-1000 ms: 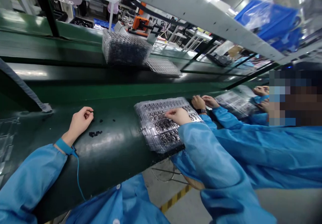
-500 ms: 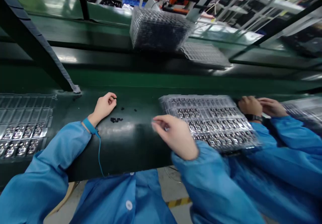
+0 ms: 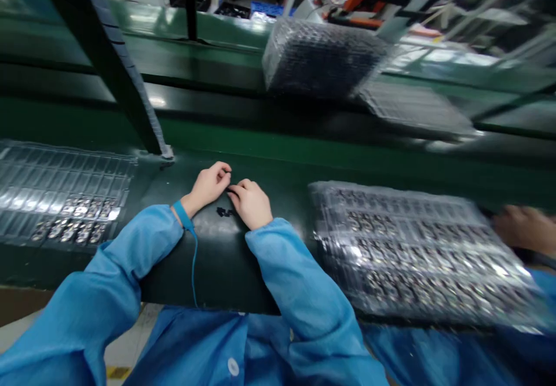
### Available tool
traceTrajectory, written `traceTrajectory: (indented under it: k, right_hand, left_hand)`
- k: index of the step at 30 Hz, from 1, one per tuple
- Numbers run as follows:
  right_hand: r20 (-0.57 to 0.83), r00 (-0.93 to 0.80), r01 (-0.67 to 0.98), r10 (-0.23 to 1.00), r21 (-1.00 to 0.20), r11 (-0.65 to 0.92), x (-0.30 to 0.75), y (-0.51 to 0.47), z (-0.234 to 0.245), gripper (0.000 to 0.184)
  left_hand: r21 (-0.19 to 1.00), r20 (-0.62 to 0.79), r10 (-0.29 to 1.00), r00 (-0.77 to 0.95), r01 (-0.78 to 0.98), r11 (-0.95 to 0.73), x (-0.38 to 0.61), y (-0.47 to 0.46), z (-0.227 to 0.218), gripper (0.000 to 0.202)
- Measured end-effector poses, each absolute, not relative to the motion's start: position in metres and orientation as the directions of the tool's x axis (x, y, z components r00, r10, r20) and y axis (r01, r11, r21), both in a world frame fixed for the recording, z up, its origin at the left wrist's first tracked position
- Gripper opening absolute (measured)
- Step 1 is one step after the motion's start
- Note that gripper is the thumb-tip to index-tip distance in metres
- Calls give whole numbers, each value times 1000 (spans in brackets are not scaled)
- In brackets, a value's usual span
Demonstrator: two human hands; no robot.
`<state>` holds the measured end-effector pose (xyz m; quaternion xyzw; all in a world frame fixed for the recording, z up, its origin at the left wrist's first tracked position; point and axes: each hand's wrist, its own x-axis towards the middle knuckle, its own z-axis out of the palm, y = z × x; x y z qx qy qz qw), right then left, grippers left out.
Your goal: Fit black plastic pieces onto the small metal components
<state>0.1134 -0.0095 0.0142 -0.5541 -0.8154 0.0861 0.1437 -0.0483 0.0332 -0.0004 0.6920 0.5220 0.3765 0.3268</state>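
Over the dark green bench my left hand [image 3: 211, 183] is closed, its fingers curled and the thumb side turned to the right. A blue wrist strap [image 3: 183, 215] with a cord is around that wrist. My right hand [image 3: 251, 203] is close beside it, fingertips pinched and pointing at the left fingertips. What either hand holds is too small or hidden to name. Just below the hands lies a small cluster of black pieces [image 3: 224, 212]. At the right is a clear tray [image 3: 417, 201] filled with small metallic parts, blurred.
On the left lies another clear tray [image 3: 99, 169], with metallic parts in its front rows. A dark post [image 3: 125, 79] slants down behind it. Stacked clear trays [image 3: 321, 56] stand on the rear ledge. A co-worker's hand [image 3: 525, 230] is by the right tray.
My right hand has come left from beside the right tray to meet my left hand. The view has turned, shifting the bench scene, and the left tray shows more.
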Motion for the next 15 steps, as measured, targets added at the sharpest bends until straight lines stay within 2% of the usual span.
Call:
traceTrajectory:
  k: [6,9,12,15]
  right_hand:
    - [167,-448,864,878,-169,473,107,1,10,26]
    - [149,-470,860,870,-148,489,103,4,12,22]
    - [148,-460,847,875,-222,483,99,7,15,19]
    - [208,-437,793,875,-370,484,105,7,20,15]
  left_hand:
    - [857,177,964,197,451,-249,-49,37,-6,17]
    - [859,183,962,202,444,-256,-49,38,-8,17]
    - [874,173,964,202,419,-245,-49,37,-6,17]
    - [894,166,970,177,389,-224,-49,37,-3,16]
